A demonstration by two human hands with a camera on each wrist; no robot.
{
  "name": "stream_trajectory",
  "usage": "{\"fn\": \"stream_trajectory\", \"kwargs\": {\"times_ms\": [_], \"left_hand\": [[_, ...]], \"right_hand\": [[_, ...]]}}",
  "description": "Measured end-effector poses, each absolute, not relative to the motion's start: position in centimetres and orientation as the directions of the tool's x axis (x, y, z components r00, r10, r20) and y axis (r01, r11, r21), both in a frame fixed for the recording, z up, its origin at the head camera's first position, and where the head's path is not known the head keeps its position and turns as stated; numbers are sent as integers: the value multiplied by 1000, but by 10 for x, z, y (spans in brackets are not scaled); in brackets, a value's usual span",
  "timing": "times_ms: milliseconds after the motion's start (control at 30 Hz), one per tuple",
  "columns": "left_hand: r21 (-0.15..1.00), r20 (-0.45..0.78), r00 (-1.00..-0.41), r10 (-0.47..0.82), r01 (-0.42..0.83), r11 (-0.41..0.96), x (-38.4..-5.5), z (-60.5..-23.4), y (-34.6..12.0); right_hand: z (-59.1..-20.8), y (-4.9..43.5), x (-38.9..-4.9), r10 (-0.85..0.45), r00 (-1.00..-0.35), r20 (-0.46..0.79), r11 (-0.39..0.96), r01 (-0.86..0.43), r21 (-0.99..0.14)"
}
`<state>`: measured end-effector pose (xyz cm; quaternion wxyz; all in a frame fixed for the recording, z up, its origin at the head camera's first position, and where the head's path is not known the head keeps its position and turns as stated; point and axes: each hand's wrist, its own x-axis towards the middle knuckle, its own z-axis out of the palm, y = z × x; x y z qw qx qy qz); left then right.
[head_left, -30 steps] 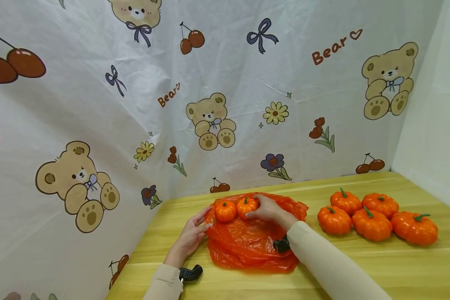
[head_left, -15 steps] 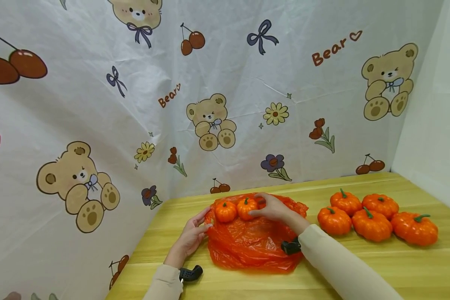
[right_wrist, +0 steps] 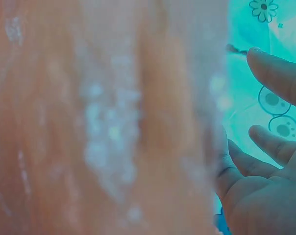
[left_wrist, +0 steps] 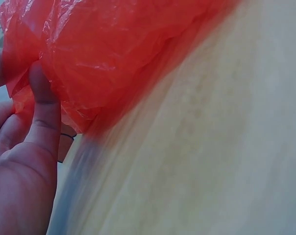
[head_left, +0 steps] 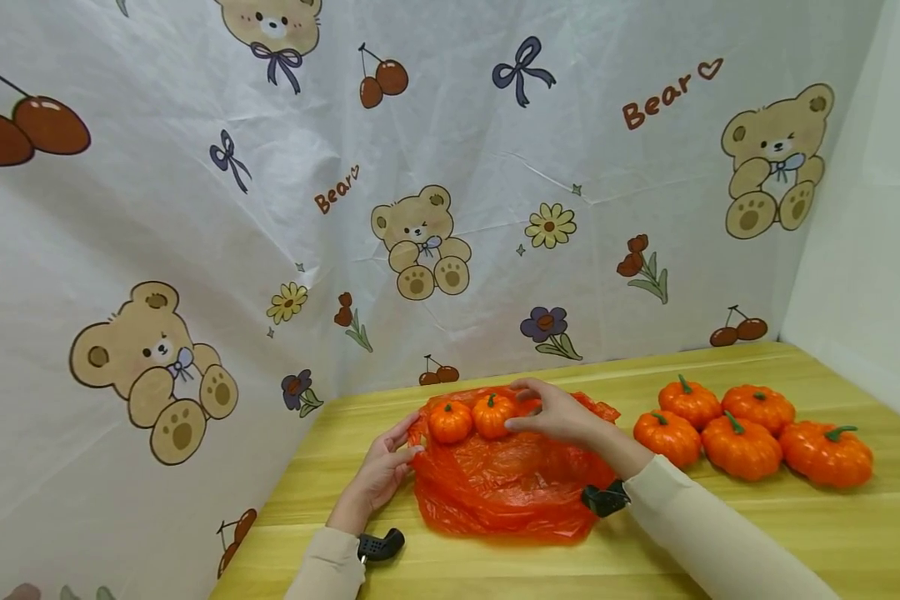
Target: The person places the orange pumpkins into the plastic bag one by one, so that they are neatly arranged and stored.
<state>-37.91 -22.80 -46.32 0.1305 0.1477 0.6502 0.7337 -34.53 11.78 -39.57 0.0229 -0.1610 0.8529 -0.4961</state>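
Your head camera looks forward and down over the wooden tabletop (head_left: pixel 510 575); your left-wrist view, much nearer, shares the red plastic bag (left_wrist: pixel 113 44), your right-wrist close-up the bear-print backdrop (right_wrist: pixel 243 27).

The thumb of the right hand (head_left: pixel 558 414) covers a sliver of one pumpkin (head_left: pixel 492 415) on the red bag (head_left: pixel 502 492); nearer pumpkins (head_left: pixel 742 448) partly hide two far pumpkins (head_left: pixel 686 404). Both sleeves (head_left: pixel 720 521) are cut off at the near edge. In the left wrist view, the bag is cropped at the top and covers some of the left hand (left_wrist: pixel 28 161), itself cropped. In the right wrist view, a surface (right_wrist: pixel 104 122) on the left is too blurred to identify.
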Motion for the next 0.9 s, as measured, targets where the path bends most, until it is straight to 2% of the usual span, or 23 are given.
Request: {"fn": "stream_trajectory", "kwargs": {"times_ms": [500,900], "left_hand": [[993,48,-925,378,4,-117,-379,-464,-228],[992,67,-920,385,22,-121,-379,-464,-227]], "right_hand": [[-385,143,-314,-376,-906,196,440,-361,-822],[-389,175,-306,-389,-906,167,442,-343,-829]]}}
